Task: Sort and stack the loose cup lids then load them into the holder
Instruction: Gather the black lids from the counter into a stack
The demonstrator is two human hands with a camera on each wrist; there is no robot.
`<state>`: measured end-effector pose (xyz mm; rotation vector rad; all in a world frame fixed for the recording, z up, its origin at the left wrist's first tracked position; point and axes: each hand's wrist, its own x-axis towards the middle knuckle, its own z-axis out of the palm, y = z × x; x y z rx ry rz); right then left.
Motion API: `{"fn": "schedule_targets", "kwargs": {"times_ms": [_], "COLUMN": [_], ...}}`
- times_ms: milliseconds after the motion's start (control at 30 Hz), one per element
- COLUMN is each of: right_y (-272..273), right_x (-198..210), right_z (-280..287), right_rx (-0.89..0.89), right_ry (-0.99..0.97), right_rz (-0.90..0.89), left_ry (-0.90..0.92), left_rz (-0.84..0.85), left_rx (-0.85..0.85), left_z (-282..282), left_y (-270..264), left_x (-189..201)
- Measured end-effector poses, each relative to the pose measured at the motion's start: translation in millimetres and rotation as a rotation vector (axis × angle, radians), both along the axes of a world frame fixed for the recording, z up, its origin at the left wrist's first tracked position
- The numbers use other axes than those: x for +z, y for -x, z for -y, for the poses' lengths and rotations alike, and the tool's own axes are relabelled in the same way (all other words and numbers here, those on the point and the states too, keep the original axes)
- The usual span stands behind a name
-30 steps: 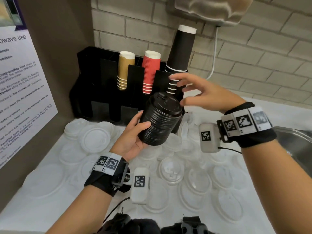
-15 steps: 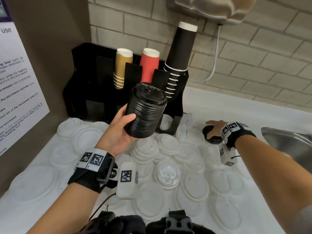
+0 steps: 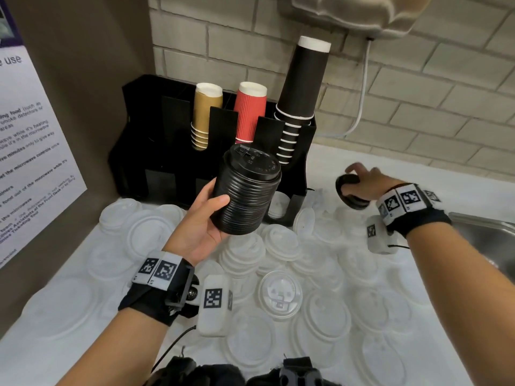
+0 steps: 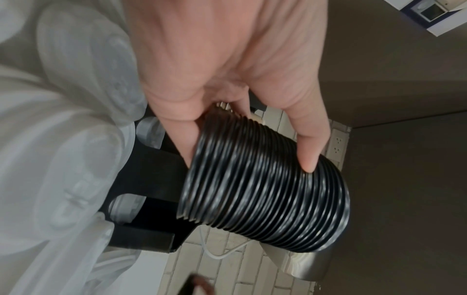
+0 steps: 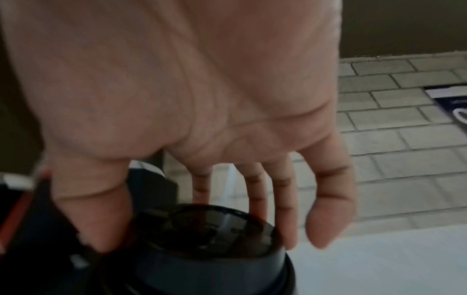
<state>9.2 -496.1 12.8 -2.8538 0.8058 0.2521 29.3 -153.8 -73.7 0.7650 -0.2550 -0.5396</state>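
White counter (image 3: 390, 162) under a pale brick wall carries the whole job, and it is almost covered with loose white lids (image 3: 280, 295).

Left hand (image 3: 195, 227) is curled around the stack of black lids (image 3: 246, 190), thumb on the near side and the other fingers behind, so it holds the stack in the air, tilted, in front of the black holder (image 3: 156, 151). I think it stays lifted like this so that the top is free to receive 1 more lid.

Right hand (image 3: 365, 182) is far to the right, well apart from the stack. Its thumb and fingers pinch a single black lid (image 3: 349, 195) by the rim, tipped up from the counter; the right wrist view shows the fingertips (image 5: 288, 237) around its edge. Probably this lid goes next on the stack.

Behind, the holder keeps 3 columns of cups: gold cups (image 3: 204, 115), red cups (image 3: 248, 112), and tall black cups (image 3: 301, 93). A steel sink (image 3: 490, 238) is at the right edge.
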Motion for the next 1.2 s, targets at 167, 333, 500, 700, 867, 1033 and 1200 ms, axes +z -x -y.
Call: {"fn": "schedule_targets", "kwargs": {"times_ms": [167, 333, 500, 700, 867, 1033, 1200], "right_y": [18.4, 32.3, 29.2, 21.7, 14.3, 11.3, 11.7], "right_x": [65.0, 97.3, 100.0, 97.5, 100.7, 99.4, 97.5], "right_z": [-66.3, -115.8, -140.5, -154.3, -157.2, -158.4, -153.4], "right_rx": [0.413, 0.742, 0.855, 0.935, 0.97, 0.964, 0.931], "right_ry": [-0.442, -0.529, -0.477, -0.419, -0.381, -0.36, -0.392], "right_rz": [0.324, 0.341, 0.312, 0.317, 0.247, 0.209, 0.225], "left_ry": [-0.005, 0.01, 0.016, -0.019, -0.048, -0.012, -0.014], "left_rz": [-0.032, -0.028, -0.012, 0.002, 0.018, 0.01, -0.002], "left_rx": [-0.002, 0.0, -0.006, -0.029, -0.047, -0.057, -0.056], "left_z": [2.7, 3.3, 4.2, 5.0, 5.7, 5.3, 6.7], "left_y": [4.5, 6.0, 6.4, 5.8, 6.6, 4.5, 1.4], "left_x": [-0.7, -1.1, 1.6, 3.3, 2.9, 2.6, 1.6]}}
